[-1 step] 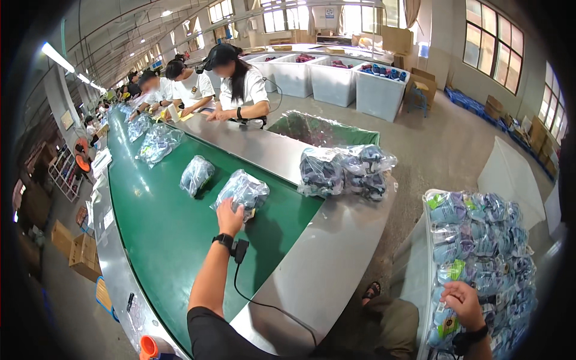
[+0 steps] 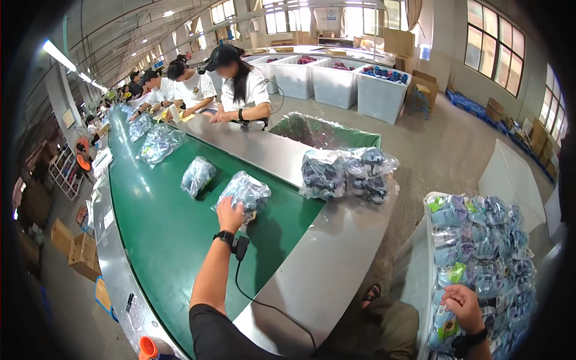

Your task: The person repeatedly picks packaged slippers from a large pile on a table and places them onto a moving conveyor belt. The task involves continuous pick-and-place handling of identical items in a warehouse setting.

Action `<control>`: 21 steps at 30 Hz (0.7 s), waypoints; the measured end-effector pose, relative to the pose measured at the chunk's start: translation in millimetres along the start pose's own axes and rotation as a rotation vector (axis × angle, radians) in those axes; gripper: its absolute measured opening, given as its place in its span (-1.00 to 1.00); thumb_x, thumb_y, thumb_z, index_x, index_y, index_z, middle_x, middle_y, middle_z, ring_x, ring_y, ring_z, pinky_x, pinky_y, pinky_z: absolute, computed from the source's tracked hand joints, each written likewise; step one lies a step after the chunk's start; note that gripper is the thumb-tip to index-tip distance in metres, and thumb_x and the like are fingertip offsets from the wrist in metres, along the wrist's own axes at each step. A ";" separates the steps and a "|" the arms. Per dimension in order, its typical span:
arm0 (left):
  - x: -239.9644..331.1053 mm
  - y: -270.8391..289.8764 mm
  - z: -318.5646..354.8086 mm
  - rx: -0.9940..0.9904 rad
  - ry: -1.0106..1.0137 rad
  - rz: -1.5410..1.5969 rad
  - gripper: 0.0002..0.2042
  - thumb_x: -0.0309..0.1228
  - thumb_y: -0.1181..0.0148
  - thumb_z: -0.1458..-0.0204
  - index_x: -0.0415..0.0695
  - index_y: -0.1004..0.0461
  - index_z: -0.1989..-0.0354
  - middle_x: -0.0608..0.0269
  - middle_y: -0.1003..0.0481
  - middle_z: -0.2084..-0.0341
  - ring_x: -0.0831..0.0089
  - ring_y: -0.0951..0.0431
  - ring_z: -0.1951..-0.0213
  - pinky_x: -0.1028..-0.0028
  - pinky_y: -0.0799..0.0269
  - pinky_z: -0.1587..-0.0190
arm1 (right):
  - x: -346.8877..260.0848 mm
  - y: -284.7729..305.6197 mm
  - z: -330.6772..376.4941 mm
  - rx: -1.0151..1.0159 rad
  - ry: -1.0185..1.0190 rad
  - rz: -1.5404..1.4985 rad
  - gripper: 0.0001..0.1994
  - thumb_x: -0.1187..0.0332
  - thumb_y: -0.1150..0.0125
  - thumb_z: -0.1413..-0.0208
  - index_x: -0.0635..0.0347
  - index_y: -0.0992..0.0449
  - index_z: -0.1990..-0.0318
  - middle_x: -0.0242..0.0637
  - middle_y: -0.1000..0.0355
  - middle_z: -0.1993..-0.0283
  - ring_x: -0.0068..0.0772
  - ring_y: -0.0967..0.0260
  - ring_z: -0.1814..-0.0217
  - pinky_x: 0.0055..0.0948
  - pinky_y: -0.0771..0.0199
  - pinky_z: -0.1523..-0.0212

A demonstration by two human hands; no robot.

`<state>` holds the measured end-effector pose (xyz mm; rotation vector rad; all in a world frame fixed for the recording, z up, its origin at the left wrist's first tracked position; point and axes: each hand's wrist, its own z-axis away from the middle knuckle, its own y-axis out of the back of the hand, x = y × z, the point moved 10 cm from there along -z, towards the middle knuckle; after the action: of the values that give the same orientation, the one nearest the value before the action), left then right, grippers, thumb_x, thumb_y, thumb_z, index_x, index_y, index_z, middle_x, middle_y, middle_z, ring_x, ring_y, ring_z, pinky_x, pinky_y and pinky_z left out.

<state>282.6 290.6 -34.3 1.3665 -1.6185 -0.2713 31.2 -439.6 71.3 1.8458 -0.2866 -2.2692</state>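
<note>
Here, my left hand point(image 2: 230, 214) rests on a clear plastic bag point(image 2: 245, 193) that lies on the green belt point(image 2: 168, 240). My fingers curl over its near end, pressing on it, not spread wide. I think the bag is soft and squishy, because the plastic is wrinkled and puffy. It looks light too. The plastic is shiny, so it may be slippery. I would take it at the near end where my fingers already are, or scoop under its middle so nothing sags. Inside I see bluish and grey lumps, maybe small shoes, but I cannot tell for sure. There is a bit of yellow by the bag's near edge.

My right hand point(image 2: 463, 307) is far off to the side, low down, on the stuffed packs in a big white bin point(image 2: 421, 264). Those packs are blue, purple and green. My fingers are bent onto a pack, but I cannot tell if I am really pinching it.

Another small bag point(image 2: 197, 175) lies on the belt just past mine, not touching it. A bigger heap of bags point(image 2: 348, 173) sits on the grey tabletop point(image 2: 324, 270) to my right. A black wire runs from my left wrist across the tabletop. More bags lie farther up the belt, and other people sit along the far side with their hands on their own work.
</note>
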 end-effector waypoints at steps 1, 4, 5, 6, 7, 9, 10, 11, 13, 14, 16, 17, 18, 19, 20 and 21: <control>-12.7 -9.0 -13.7 -0.024 0.053 -0.040 -0.50 -0.15 -0.18 -0.10 -0.29 -0.46 -0.10 -0.17 -0.40 -0.16 -0.06 -0.30 -0.26 0.08 -0.13 -0.34 | 1.5 -1.1 -2.0 0.001 0.003 0.004 -0.67 0.51 -0.20 -0.12 0.39 -0.42 -0.06 -0.22 -0.51 0.20 -0.45 -0.53 0.19 -0.52 -0.51 0.18; -21.3 -23.9 -42.6 0.025 0.136 -0.192 -0.49 -0.15 -0.17 -0.12 -0.26 -0.44 -0.15 -0.17 -0.35 -0.23 -0.05 -0.26 -0.30 0.11 -0.13 -0.36 | 0.2 -3.4 -2.4 0.032 -0.003 0.031 -0.70 0.52 -0.19 -0.11 0.39 -0.43 -0.01 -0.23 -0.52 0.24 -0.47 -0.53 0.21 -0.53 -0.51 0.20; -32.8 -25.7 -48.9 0.026 0.189 -0.222 -0.47 -0.14 -0.17 -0.12 -0.25 -0.42 -0.18 -0.16 -0.35 -0.23 -0.06 -0.28 -0.29 0.12 -0.14 -0.36 | 1.8 -3.2 -2.4 0.039 -0.003 0.048 -0.69 0.51 -0.18 -0.11 0.39 -0.43 -0.02 -0.23 -0.52 0.24 -0.45 -0.54 0.22 -0.53 -0.52 0.23; -36.4 -27.9 -53.6 0.021 0.239 -0.250 -0.45 -0.13 -0.17 -0.12 -0.23 -0.40 -0.21 -0.16 -0.35 -0.23 -0.06 -0.30 -0.27 0.13 -0.15 -0.36 | 5.4 -1.8 -1.9 0.052 -0.010 0.063 -0.69 0.51 -0.17 -0.11 0.38 -0.43 -0.02 -0.23 -0.52 0.25 -0.44 -0.55 0.23 -0.52 -0.53 0.27; -40.7 -28.3 -58.0 0.017 0.290 -0.278 -0.43 -0.12 -0.16 -0.11 -0.22 -0.38 -0.23 -0.15 -0.35 -0.24 -0.06 -0.32 -0.26 0.14 -0.15 -0.36 | 5.5 -3.0 -3.1 0.053 0.011 0.057 -0.70 0.51 -0.17 -0.11 0.40 -0.43 0.00 -0.21 -0.53 0.27 -0.45 -0.54 0.24 -0.53 -0.53 0.29; -29.0 -33.3 -52.9 -0.121 0.431 -0.215 -0.37 -0.08 -0.18 -0.10 -0.24 -0.33 -0.27 -0.16 -0.36 -0.23 -0.05 -0.36 -0.24 0.17 -0.19 -0.35 | -0.1 1.2 3.6 0.023 -0.002 0.176 -0.67 0.46 -0.22 -0.17 0.40 -0.44 -0.07 -0.20 -0.53 0.16 -0.42 -0.52 0.17 -0.45 -0.54 0.23; -27.3 -24.5 -46.5 -0.186 0.507 -0.199 -0.34 -0.06 -0.19 -0.09 -0.25 -0.31 -0.28 -0.17 -0.36 -0.23 -0.04 -0.38 -0.23 0.19 -0.20 -0.35 | -1.4 -1.9 4.0 -0.008 -0.010 0.228 -0.65 0.43 -0.24 -0.21 0.39 -0.45 -0.11 -0.20 -0.52 0.11 -0.40 -0.50 0.13 -0.41 -0.54 0.20; -47.6 -38.5 -49.0 -0.250 0.523 -0.224 -0.21 0.03 -0.28 0.02 -0.30 -0.28 -0.28 -0.19 -0.40 -0.19 -0.01 -0.45 -0.18 0.25 -0.31 -0.28 | -2.5 -5.3 4.4 0.039 -0.011 0.073 -0.64 0.42 -0.26 -0.21 0.48 -0.44 -0.09 -0.22 -0.53 0.15 -0.50 -0.49 0.17 -0.48 -0.53 0.26; -93.1 -52.5 -39.0 -0.288 0.535 -0.084 -0.15 0.07 -0.34 0.11 -0.34 -0.29 -0.25 -0.20 -0.44 -0.15 0.01 -0.48 -0.16 0.25 -0.36 -0.23 | -5.7 -14.8 -5.7 -0.019 0.011 0.171 -0.68 0.35 -0.22 -0.25 0.40 -0.49 -0.05 -0.20 -0.56 0.16 -0.43 -0.51 0.18 -0.41 -0.53 0.24; -105.1 -59.0 -31.3 -0.316 0.537 -0.009 -0.12 0.09 -0.37 0.15 -0.35 -0.30 -0.24 -0.20 -0.45 -0.13 0.03 -0.49 -0.15 0.26 -0.39 -0.20 | -5.9 -18.0 -7.5 -0.040 0.016 0.223 -0.70 0.31 -0.20 -0.26 0.36 -0.52 -0.02 -0.18 -0.57 0.17 -0.39 -0.51 0.19 -0.38 -0.52 0.22; -87.3 -75.2 -13.2 -0.461 0.586 0.096 -0.18 0.03 -0.45 0.23 -0.36 -0.40 -0.12 -0.17 -0.53 -0.03 0.05 -0.56 -0.05 0.20 -0.44 -0.12 | 7.5 -20.7 -10.0 -0.030 0.004 0.114 -0.73 0.45 -0.17 -0.16 0.39 -0.46 0.00 -0.19 -0.55 0.25 -0.45 -0.52 0.22 -0.48 -0.52 0.26; -75.5 -76.0 -4.6 -0.463 0.611 0.215 -0.23 0.00 -0.45 0.22 -0.35 -0.43 -0.08 -0.15 -0.55 0.02 0.06 -0.58 -0.02 0.20 -0.45 -0.10 | 13.7 -22.6 -12.2 -0.027 0.002 0.057 -0.73 0.53 -0.16 -0.12 0.41 -0.43 0.02 -0.20 -0.53 0.29 -0.47 -0.53 0.24 -0.53 -0.52 0.28; -61.2 -74.1 8.0 -0.463 0.637 0.329 -0.28 -0.03 -0.45 0.21 -0.34 -0.46 -0.04 -0.14 -0.58 0.06 0.06 -0.59 0.00 0.20 -0.45 -0.09 | 15.2 -25.2 -13.7 -0.037 0.019 0.040 -0.73 0.53 -0.16 -0.12 0.41 -0.43 0.02 -0.20 -0.53 0.29 -0.48 -0.52 0.24 -0.53 -0.51 0.27; -54.2 -55.7 15.3 -0.323 0.565 0.299 -0.27 -0.02 -0.45 0.21 -0.33 -0.44 -0.05 -0.14 -0.56 0.06 0.07 -0.59 0.02 0.22 -0.47 -0.05 | 15.3 -29.6 -16.9 -0.057 0.039 0.018 -0.73 0.53 -0.15 -0.11 0.41 -0.43 0.03 -0.19 -0.54 0.29 -0.49 -0.52 0.24 -0.53 -0.50 0.27; -46.4 -37.4 26.7 -0.189 0.486 0.266 -0.27 -0.01 -0.46 0.21 -0.33 -0.43 -0.06 -0.14 -0.55 0.06 0.08 -0.60 0.04 0.23 -0.49 -0.01 | 14.2 -33.4 -17.4 -0.074 0.056 -0.007 -0.74 0.54 -0.15 -0.11 0.41 -0.44 0.03 -0.19 -0.54 0.30 -0.49 -0.51 0.24 -0.53 -0.49 0.26; -29.8 -18.0 37.2 -0.099 0.364 0.203 -0.29 -0.18 -0.50 0.17 -0.32 -0.33 -0.11 -0.03 -0.47 -0.01 0.16 -0.59 0.07 0.33 -0.54 0.08 | 7.9 -37.3 -16.9 -0.075 0.053 0.021 -0.74 0.54 -0.15 -0.11 0.41 -0.43 0.03 -0.20 -0.54 0.30 -0.49 -0.50 0.25 -0.53 -0.48 0.24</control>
<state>262.8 295.1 -81.0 1.0929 -1.4037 0.0195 44.9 -406.4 50.2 1.8533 -0.2078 -2.1827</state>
